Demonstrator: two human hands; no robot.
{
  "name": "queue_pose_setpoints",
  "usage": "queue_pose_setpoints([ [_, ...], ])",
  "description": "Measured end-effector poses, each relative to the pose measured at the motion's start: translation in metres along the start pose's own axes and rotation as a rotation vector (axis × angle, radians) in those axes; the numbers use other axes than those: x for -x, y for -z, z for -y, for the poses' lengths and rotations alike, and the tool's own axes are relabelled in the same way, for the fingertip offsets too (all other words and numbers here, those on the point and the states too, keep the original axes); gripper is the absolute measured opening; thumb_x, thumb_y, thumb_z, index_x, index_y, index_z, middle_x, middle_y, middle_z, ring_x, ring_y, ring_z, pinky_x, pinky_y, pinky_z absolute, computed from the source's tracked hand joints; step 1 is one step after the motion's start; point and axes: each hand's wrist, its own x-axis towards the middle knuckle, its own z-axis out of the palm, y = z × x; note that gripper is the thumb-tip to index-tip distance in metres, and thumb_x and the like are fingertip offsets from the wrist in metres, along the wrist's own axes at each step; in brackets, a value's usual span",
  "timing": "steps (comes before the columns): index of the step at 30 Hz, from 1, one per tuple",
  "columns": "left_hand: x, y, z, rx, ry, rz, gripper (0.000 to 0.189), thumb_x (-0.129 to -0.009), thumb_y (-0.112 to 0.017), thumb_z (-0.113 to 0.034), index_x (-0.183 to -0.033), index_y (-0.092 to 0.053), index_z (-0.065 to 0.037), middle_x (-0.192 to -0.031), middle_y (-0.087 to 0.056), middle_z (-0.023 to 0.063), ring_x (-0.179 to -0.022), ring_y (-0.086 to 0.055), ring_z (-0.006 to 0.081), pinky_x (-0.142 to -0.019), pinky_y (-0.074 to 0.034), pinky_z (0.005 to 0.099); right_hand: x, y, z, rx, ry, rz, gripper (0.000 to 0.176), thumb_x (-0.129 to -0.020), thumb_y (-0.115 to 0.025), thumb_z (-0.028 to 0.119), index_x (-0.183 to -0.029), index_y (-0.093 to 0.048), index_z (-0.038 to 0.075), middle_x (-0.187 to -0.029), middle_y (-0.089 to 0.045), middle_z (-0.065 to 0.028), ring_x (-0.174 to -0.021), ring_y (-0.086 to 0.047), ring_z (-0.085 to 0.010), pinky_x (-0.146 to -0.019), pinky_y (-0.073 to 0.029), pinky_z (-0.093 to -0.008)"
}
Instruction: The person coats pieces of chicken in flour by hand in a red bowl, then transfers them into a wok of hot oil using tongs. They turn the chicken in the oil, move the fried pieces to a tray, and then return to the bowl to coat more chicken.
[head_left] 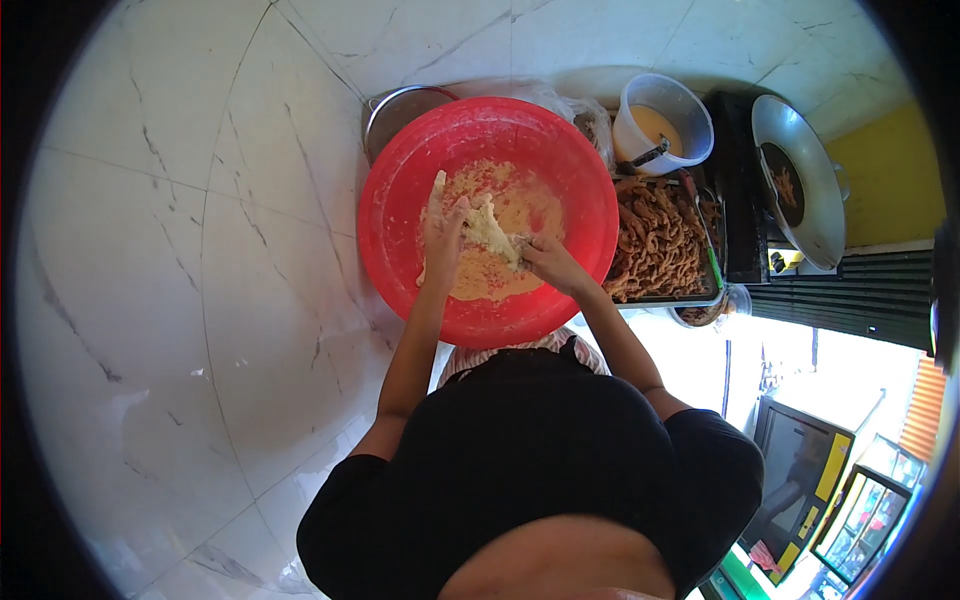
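Observation:
A wide red basin (390, 215) holds loose pale flour (540, 205). Above it, a flour-coated strip of pale food (488, 230) is stretched between my two hands. My left hand (443, 235) pinches its left end, with one coated finger or a piece of food pointing up beside it; I cannot tell which. The strip's right end is between the closed fingers of my right hand (540, 257).
Right of the basin stands a tray (665, 300) heaped with brown fried strips (655, 240) and tongs. Behind it is a white tub (690, 135) of yellowish liquid. Farther right, a large wok (825, 200) with dark oil sits on a black stove (738, 200).

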Motion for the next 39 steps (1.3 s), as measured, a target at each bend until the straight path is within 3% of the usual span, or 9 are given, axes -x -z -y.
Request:
queue_pose_setpoints([
  [4,0.001,0.0,0.0,0.46,0.17,0.072,0.055,-0.085,-0.048,-0.013,-0.132,-0.019,-0.01,-0.109,-0.05,0.0128,-0.098,-0.052,0.0169,-0.077,-0.047,0.0273,0.004,-0.013,0.007,-0.114,0.035,-0.062,0.032,-0.088,-0.039,0.015,-0.114,-0.045,-0.002,-0.096,-0.053,-0.0034,-0.082,-0.05,-0.0082,-0.073,-0.04,-0.0225],
  [6,0.005,-0.002,0.005,-0.075,0.141,0.145,0.064,-0.081,-0.055,-0.01,-0.132,-0.017,-0.005,-0.113,-0.047,0.0105,-0.098,-0.05,0.0149,-0.082,-0.044,0.0254,0.005,-0.016,0.01,-0.188,0.083,-0.11,0.032,-0.087,-0.04,0.017,-0.112,-0.048,-0.001,-0.088,-0.055,-0.0027,-0.075,-0.05,-0.0067,-0.067,-0.041,-0.0208],
  [9,0.008,-0.008,0.008,-0.151,-0.126,0.027,0.063,-0.079,-0.055,-0.005,-0.131,-0.019,-0.003,-0.112,-0.047,0.0106,-0.097,-0.05,0.0162,-0.082,-0.044,0.0268,0.007,-0.013,0.008,-0.112,0.117,-0.086,0.034,-0.087,-0.042,0.018,-0.114,-0.046,-0.001,-0.092,-0.056,-0.0036,-0.079,-0.052,-0.0079,-0.071,-0.042,-0.0217],
  [12,0.009,-0.01,0.003,0.128,0.015,-0.012,0.061,-0.079,-0.055,-0.002,-0.129,-0.02,-0.001,-0.111,-0.048,0.0114,-0.096,-0.051,0.0165,-0.081,-0.045,0.0271,0.012,-0.022,0.023,-0.268,0.099,-0.088,0.035,-0.085,-0.046,0.015,-0.115,-0.043,-0.003,-0.098,-0.055,-0.0063,-0.086,-0.053,-0.0109,-0.076,-0.043,-0.0236],
  [15,0.004,-0.002,0.013,0.051,0.034,0.156,0.06,-0.078,-0.056,0.0,-0.128,-0.022,-0.002,-0.108,-0.049,0.0106,-0.094,-0.052,0.0151,-0.078,-0.047,0.0266,0.011,-0.017,0.021,-0.092,0.145,-0.052,0.038,-0.083,-0.049,0.012,-0.116,-0.042,-0.005,-0.103,-0.055,-0.0091,-0.091,-0.054,-0.0133,-0.08,-0.042,-0.0258],
  [27,0.013,-0.009,0.009,-0.054,0.048,0.162,0.067,-0.076,-0.056,0.003,-0.13,-0.017,-0.004,-0.104,-0.05,0.0103,-0.094,-0.053,0.0168,-0.079,-0.047,0.027,0.015,-0.02,0.022,-0.044,0.113,-0.12,0.034,-0.081,-0.052,0.009,-0.111,-0.047,-0.005,-0.101,-0.056,-0.0082,-0.091,-0.053,-0.012,-0.08,-0.041,-0.0256],
  [33,0.006,-0.009,0.021,-0.143,-0.107,0.105,0.065,-0.079,-0.053,0.001,-0.131,-0.014,-0.003,-0.106,-0.05,0.0123,-0.091,-0.053,0.0145,-0.08,-0.045,0.0241,0.014,-0.024,0.015,-0.103,0.059,-0.137,0.032,-0.081,-0.052,0.008,-0.111,-0.048,-0.004,-0.102,-0.055,-0.0077,-0.091,-0.052,-0.0118,-0.081,-0.041,-0.0252],
  [36,0.005,-0.008,0.012,-0.05,0.059,0.089,0.063,-0.082,-0.051,-0.003,-0.131,-0.012,-0.001,-0.114,-0.045,0.0147,-0.097,-0.05,0.0145,-0.081,-0.044,0.0245,0.01,-0.027,0.006,-0.28,0.102,-0.185,0.032,-0.081,-0.051,0.008,-0.11,-0.048,-0.005,-0.102,-0.055,-0.0077,-0.091,-0.052,-0.0119,-0.081,-0.041,-0.0253],
  [39,0.008,-0.011,0.009,-0.022,0.008,0.084,0.06,-0.082,-0.053,-0.008,-0.131,-0.017,-0.005,-0.114,-0.045,0.0113,-0.101,-0.047,0.0148,-0.083,-0.043,0.0263,0.014,-0.029,0.009,-0.348,0.093,-0.189,0.031,-0.082,-0.05,0.008,-0.11,-0.048,-0.005,-0.1,-0.055,-0.0074,-0.09,-0.052,-0.0119,-0.08,-0.041,-0.0255],
])
